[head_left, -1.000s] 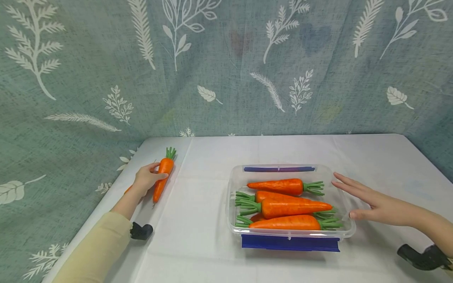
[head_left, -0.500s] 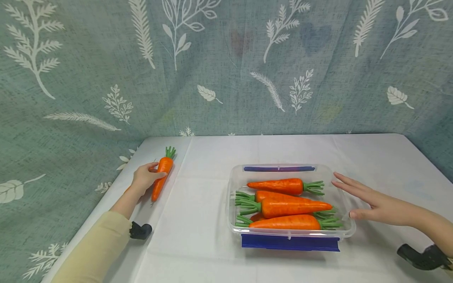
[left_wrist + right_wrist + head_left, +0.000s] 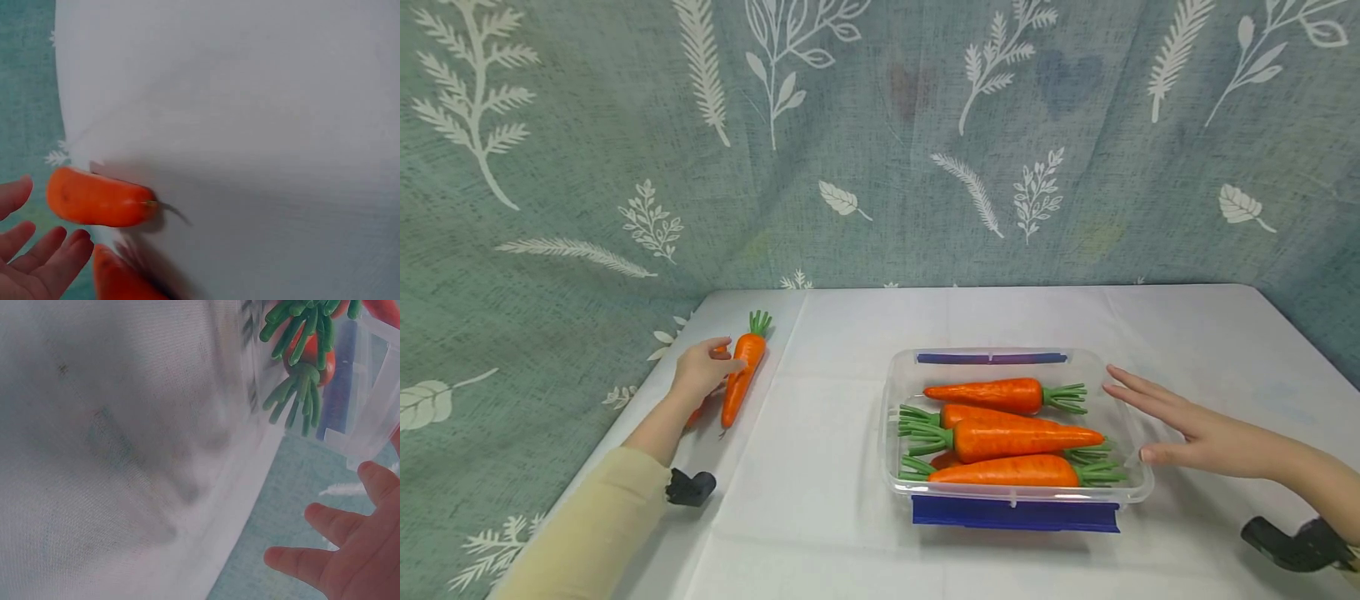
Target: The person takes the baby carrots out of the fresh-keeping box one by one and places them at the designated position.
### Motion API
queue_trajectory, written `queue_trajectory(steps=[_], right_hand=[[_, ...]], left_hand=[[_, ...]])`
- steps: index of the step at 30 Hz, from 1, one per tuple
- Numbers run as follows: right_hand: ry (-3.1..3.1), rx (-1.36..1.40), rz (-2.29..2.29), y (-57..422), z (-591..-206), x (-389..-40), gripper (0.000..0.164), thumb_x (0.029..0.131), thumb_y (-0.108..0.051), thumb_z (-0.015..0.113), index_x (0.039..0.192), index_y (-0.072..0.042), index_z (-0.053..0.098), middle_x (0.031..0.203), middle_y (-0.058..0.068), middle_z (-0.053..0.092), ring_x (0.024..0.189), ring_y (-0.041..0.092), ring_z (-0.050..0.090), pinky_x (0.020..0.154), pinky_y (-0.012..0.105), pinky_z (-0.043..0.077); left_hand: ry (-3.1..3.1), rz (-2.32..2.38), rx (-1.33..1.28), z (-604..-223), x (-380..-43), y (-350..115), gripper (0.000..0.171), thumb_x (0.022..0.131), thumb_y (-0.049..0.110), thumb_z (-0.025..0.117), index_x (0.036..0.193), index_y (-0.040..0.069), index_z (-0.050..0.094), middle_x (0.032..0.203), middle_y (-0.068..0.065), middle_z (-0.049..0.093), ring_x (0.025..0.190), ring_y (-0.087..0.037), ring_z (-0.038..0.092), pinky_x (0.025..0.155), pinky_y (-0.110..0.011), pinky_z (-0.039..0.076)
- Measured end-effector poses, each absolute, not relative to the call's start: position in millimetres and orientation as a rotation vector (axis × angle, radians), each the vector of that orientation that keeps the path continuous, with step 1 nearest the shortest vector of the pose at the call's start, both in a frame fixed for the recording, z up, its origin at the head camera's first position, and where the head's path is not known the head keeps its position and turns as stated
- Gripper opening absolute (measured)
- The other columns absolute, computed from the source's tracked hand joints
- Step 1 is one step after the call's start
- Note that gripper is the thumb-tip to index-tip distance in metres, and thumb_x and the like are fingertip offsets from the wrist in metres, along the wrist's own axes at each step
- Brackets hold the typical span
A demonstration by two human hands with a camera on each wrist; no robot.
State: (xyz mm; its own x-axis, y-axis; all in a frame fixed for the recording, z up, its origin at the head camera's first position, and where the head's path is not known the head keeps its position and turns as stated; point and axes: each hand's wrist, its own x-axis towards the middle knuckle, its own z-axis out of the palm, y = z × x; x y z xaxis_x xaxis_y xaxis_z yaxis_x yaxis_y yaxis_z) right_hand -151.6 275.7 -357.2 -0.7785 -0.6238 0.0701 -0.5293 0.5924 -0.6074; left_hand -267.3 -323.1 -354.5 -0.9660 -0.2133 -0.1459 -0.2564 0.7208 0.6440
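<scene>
On the left side of the white table lies an orange carrot [image 3: 745, 379] with a green top. My left hand [image 3: 698, 372] is right beside it, and in the left wrist view its spread fingers [image 3: 65, 256] stand around the carrot [image 3: 103, 199] without a grip. Another carrot [image 3: 122, 278] lies next to it, mostly hidden by the hand in the head view. A clear plastic box [image 3: 1000, 495] with blue clasps holds several carrots [image 3: 1022, 439]. My right hand [image 3: 1206, 435] has its fingers spread at the box's right side, fingertips by the rim, and holds nothing.
The white-covered table [image 3: 820, 467] runs between the left carrots and the box. A blue front clasp [image 3: 1015, 514] sticks out from the box. Behind and to the left hangs a green leaf-print cloth [image 3: 880, 167]. A black wrist camera [image 3: 691, 487] is on the left wrist.
The left hand has let go of the carrot and drawn slightly left and back, baring part of the second carrot. The gripped carrot shifted only a little. Right hand and box have not moved.
</scene>
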Motion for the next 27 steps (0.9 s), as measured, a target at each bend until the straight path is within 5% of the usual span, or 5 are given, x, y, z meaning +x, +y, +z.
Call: queue_trajectory(steps=[10, 17, 27], right_hand=[[2.657, -0.962, -0.950, 276, -357, -152, 0.074, 0.084, -0.010, 0.062, 0.146, -0.016, 0.022, 0.154, -0.006, 0.004, 0.123, -0.025, -0.002, 0.079, 0.076, 0.025], [2.645, -0.962, -0.956, 278, -358, -153, 0.074, 0.084, -0.010, 0.062, 0.146, -0.016, 0.022, 0.154, -0.007, 0.003, 0.123, -0.025, -0.002, 0.079, 0.076, 0.025], [2.666, -0.940, -0.943, 276, -358, -152, 0.073, 0.084, -0.012, 0.062, 0.146, -0.016, 0.023, 0.154, -0.003, 0.004, 0.122, -0.026, -0.002, 0.080, 0.076, 0.024]], left_hand=[[2.934, 1.058, -0.182, -316, -263, -300, 0.064, 0.088, 0.025, 0.059, 0.142, 0.005, 0.031, 0.134, -0.025, 0.044, 0.120, -0.041, 0.042, 0.096, -0.051, 0.039], [2.911, 1.133, 0.028, -291, -258, -270, 0.065, 0.087, 0.028, 0.063, 0.142, 0.009, 0.034, 0.135, -0.020, 0.045, 0.125, -0.039, 0.038, 0.096, -0.050, 0.040], [2.739, 1.260, 0.204, -263, -241, -219, 0.060, 0.087, 0.017, 0.063, 0.141, 0.011, 0.036, 0.136, -0.015, 0.046, 0.116, -0.032, 0.051, 0.093, -0.043, 0.044]])
